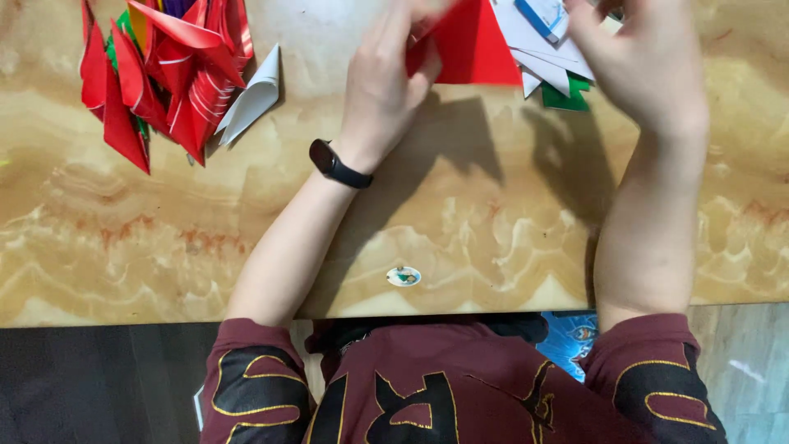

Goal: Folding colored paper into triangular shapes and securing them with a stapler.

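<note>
A maroon shirt with gold-edged black lettering fills the bottom of the view, the part of the person nearest the camera, pressed up to the edge of a marbled tan table. Both bare forearms stretch across it toward the far side. The left hand, a black band at its wrist, has its grip closed on the lower left edge of a red folded paper triangle, thumb on top, holding it just above the table near the top edge of the view. The right hand is raised beside the triangle's right side with fingers curled; whether its grip is closed on anything cannot be told, since the fingertips run out of view. Between the hands, just beyond the red triangle, lie white folded paper pieces, one with a blue strip, and a green scrap. Well apart at the far left sits a heap of red folded papers with striped faces, a white folded piece touching its right side. A small round sticker lies on the table near the person's chest.
</note>
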